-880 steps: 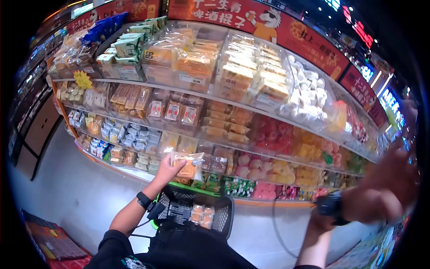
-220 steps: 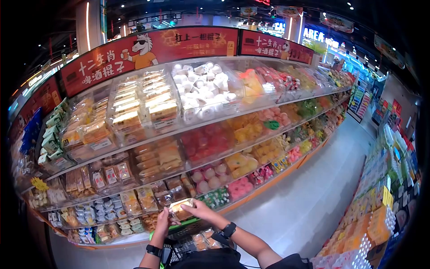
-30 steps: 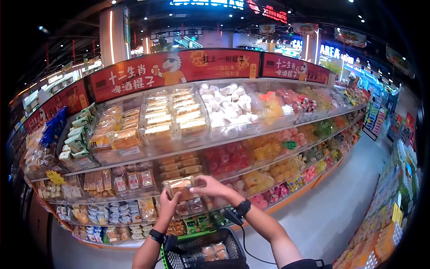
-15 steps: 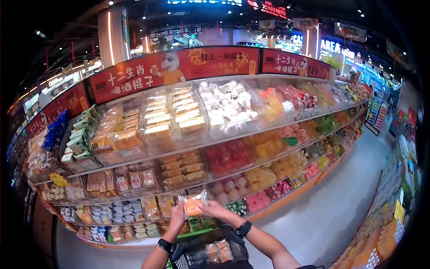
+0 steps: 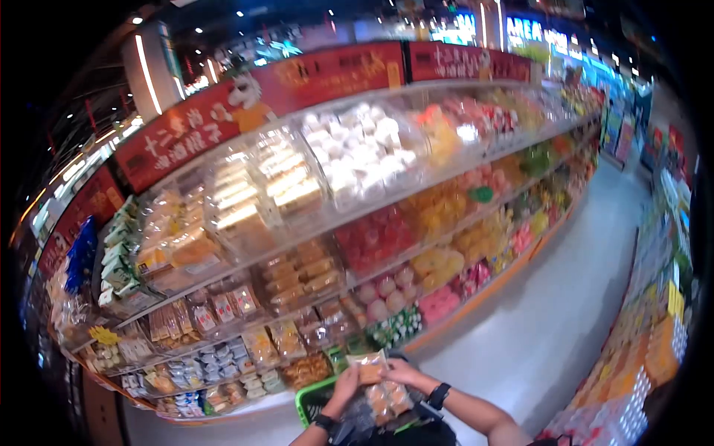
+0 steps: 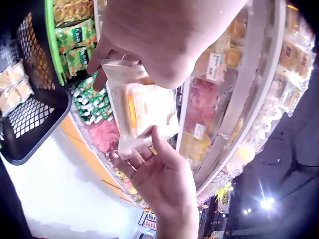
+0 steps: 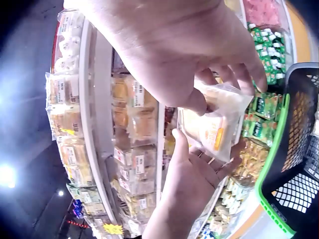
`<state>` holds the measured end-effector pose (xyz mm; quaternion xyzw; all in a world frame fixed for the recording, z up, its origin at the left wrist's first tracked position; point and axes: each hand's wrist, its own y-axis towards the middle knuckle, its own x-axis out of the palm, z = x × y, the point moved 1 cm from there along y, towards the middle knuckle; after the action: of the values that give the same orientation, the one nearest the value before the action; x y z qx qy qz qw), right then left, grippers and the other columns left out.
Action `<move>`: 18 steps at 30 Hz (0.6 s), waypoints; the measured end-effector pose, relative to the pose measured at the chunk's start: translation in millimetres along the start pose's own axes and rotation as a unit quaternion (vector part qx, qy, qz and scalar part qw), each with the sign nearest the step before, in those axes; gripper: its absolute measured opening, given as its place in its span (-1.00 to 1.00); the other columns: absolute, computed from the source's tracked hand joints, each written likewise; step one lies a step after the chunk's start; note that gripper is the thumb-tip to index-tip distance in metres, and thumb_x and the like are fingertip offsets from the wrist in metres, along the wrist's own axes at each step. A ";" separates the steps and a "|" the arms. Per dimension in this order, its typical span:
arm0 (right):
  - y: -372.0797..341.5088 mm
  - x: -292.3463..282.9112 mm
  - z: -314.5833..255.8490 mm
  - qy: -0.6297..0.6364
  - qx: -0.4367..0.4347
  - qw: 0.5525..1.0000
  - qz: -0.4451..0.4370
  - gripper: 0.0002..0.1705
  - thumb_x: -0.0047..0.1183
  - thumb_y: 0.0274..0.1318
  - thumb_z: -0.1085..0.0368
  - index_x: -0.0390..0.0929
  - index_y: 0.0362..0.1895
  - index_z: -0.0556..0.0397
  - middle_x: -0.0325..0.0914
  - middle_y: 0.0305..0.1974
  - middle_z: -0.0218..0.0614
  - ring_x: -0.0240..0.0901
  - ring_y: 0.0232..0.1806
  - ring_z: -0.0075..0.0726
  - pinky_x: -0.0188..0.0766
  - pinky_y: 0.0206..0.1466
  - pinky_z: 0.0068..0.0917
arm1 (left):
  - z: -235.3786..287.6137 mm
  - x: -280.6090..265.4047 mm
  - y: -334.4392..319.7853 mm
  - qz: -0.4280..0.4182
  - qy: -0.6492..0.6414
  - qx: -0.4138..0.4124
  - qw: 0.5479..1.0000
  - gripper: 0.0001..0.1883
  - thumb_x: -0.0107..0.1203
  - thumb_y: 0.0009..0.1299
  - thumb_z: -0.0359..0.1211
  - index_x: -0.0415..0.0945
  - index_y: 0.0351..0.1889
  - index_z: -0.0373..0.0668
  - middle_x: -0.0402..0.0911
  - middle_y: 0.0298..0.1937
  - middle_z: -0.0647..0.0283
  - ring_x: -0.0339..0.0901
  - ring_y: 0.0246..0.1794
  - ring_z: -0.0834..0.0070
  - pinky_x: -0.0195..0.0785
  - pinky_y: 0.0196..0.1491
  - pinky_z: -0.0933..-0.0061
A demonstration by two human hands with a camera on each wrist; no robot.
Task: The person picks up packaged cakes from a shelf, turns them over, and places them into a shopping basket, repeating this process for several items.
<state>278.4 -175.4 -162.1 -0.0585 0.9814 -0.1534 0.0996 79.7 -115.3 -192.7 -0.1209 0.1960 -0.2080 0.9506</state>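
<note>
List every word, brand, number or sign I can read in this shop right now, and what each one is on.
"AREA": lit sign at the back.
"十二生肖": larger red banner, slightly smeared; its other writing is too blurred.
"十二生肖": smaller red banner; lower line blurred.
Too small or blurred to read: the held packet, white shelf label, green packets and yellow starburst sign.

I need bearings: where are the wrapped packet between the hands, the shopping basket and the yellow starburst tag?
Wrapped packet [image 6: 150, 105]: left wrist view, the middle of its broad face.
Shopping basket [image 6: 52, 37]: left wrist view, its green rim.
Yellow starburst tag [image 7: 113, 229]: right wrist view, the middle of its face.
</note>
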 end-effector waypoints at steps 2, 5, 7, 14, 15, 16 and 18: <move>-8.6 8.7 22.7 0.019 -0.021 0.997 0.077 -0.55 0.10 0.01 0.15 0.46 -0.03 0.14 0.55 -0.17 -0.18 0.47 -0.15 -0.24 0.39 -0.04 -0.29 | -24.3 19.8 0.7 -0.070 0.013 -0.027 0.997 -0.41 -0.26 0.44 0.06 0.38 0.02 -0.32 0.52 -0.08 -0.01 0.46 -0.08 0.36 0.26 0.03 0.40; -17.9 28.2 78.6 0.024 0.069 0.987 0.147 -0.61 0.02 0.02 0.30 0.43 -0.02 0.12 0.52 -0.09 -0.12 0.45 -0.05 -0.18 0.35 0.03 -0.29 | -33.3 55.7 -25.6 -0.063 -0.137 0.012 0.989 -0.42 -0.05 0.40 -0.04 0.13 0.17 -0.27 0.41 0.04 0.08 0.37 0.03 0.37 0.25 0.09 0.38; -21.6 36.9 96.5 0.076 0.127 0.978 0.148 -0.55 0.01 0.03 0.27 0.37 0.05 0.13 0.48 -0.05 -0.07 0.43 -0.01 -0.16 0.34 0.05 -0.31 | -44.2 78.3 -33.5 -0.085 -0.183 -0.129 0.971 -0.44 0.01 0.38 -0.09 0.15 0.15 -0.29 0.39 0.04 0.07 0.35 0.04 0.32 0.22 0.11 0.33; 1.4 106.2 310.2 -0.004 0.208 0.969 0.134 -0.51 0.24 -0.21 0.25 0.45 -0.14 0.23 0.55 -0.26 -0.15 0.50 -0.19 -0.32 0.41 -0.17 -0.33 | -219.3 153.4 -8.9 -0.137 -0.194 -0.357 0.903 -0.43 0.02 0.34 -0.02 0.18 0.20 -0.10 0.42 0.01 0.26 0.37 -0.05 0.41 0.29 -0.19 0.43; 9.5 98.9 306.0 0.014 0.258 0.959 0.115 -0.50 0.23 -0.20 0.24 0.44 -0.13 0.23 0.55 -0.25 -0.12 0.51 -0.18 -0.27 0.42 -0.16 -0.34 | -227.5 162.3 -4.6 -0.121 -0.148 -0.376 0.907 -0.44 -0.01 0.35 -0.03 0.18 0.21 -0.09 0.44 -0.01 0.29 0.38 -0.08 0.45 0.30 -0.20 0.42; 17.9 98.2 318.2 0.032 0.306 0.947 0.095 -0.49 0.22 -0.20 0.23 0.43 -0.11 0.22 0.55 -0.24 -0.10 0.51 -0.16 -0.23 0.42 -0.15 -0.35 | -267.7 174.3 0.5 -0.127 -0.187 -0.385 0.895 -0.49 -0.01 0.36 -0.06 0.23 0.17 -0.10 0.46 -0.03 0.30 0.38 -0.09 0.48 0.28 -0.19 0.45; 34.5 115.4 386.6 0.005 0.281 0.949 0.140 -0.44 0.18 -0.14 0.16 0.39 -0.06 0.25 0.53 -0.20 0.00 0.50 -0.13 -0.08 0.41 -0.06 -0.30 | -304.2 191.5 16.4 -0.110 -0.233 -0.411 0.875 -0.59 0.02 0.35 -0.11 0.33 0.06 -0.10 0.48 -0.13 0.33 0.38 -0.18 0.54 0.27 -0.24 0.50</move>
<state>245.7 -271.5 -554.1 0.1102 0.8973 -0.4081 0.1274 117.0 -230.7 -531.4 -0.5660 0.0221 -0.1781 0.8046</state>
